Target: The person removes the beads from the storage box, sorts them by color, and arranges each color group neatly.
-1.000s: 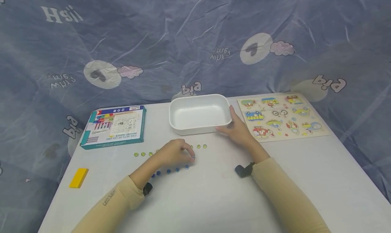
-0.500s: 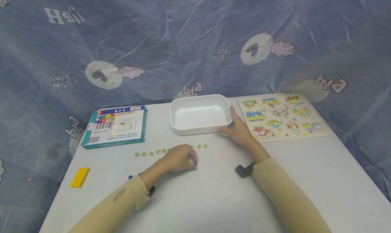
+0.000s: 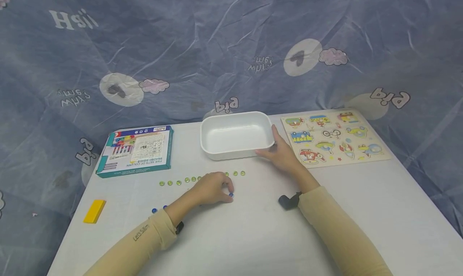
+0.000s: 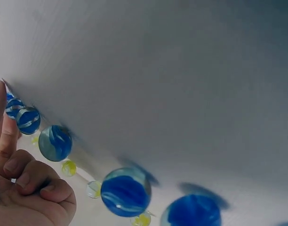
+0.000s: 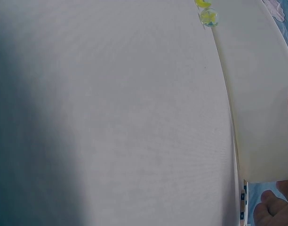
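Note:
My left hand (image 3: pixel 211 188) has thumb and forefinger around a blue marble (image 3: pixel 231 194) on the white table. More blue marbles (image 4: pixel 126 192) lie in a row beneath and beside that hand, partly hidden by it in the head view. Beyond it runs a row of yellow-green marbles (image 3: pixel 179 183), its middle covered by the hand. With its thumb at the front wall and fingers along the right side, my right hand (image 3: pixel 281 157) grips the near right corner of a white rectangular tub (image 3: pixel 235 153). No marbles show inside the tub.
A boxed bead set (image 3: pixel 135 151) lies at the back left, with a yellow block (image 3: pixel 95 211) nearer on the left. A wooden vehicle puzzle board (image 3: pixel 334 139) lies right of the tub. A patterned blue cloth (image 3: pixel 202 58) hangs behind the table.
My left hand has moved slightly right and toward me, and its thumb and forefinger have come to the blue marble. My right hand stays on the tub.

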The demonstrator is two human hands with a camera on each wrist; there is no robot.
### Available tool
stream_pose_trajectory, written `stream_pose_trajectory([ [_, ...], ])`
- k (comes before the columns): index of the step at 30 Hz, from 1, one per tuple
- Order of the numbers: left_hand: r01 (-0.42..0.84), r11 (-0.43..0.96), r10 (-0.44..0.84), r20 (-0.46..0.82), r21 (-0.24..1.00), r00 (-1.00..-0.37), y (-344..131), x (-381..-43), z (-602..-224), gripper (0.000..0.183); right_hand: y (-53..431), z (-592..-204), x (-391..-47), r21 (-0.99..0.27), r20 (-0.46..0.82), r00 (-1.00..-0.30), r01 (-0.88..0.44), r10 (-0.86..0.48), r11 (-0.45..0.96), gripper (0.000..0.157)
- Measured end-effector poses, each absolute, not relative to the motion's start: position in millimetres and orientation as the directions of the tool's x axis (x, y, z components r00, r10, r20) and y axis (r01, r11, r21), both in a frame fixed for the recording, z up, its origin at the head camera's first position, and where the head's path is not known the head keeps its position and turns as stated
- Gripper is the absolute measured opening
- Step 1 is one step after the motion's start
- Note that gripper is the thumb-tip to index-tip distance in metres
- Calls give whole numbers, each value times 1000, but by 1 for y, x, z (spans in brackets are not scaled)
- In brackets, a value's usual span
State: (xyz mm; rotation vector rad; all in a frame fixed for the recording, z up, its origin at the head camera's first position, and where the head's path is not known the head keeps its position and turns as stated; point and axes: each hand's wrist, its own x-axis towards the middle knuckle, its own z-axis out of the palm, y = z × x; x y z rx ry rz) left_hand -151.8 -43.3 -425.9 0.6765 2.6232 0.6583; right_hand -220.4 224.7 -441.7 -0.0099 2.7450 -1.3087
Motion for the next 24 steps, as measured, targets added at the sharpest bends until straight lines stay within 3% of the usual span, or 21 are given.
stream_pose_trajectory([
  [14, 373, 743, 552, -192, 556, -811, -45, -158, -411, 28, 225, -442, -220, -770, -82, -995, 29, -54, 638, 113],
  [24, 384, 695, 447, 53, 608, -893, -22, -218, -369, 24, 224, -443, -220, -768, -85, -995, 36, -46, 639, 115],
])
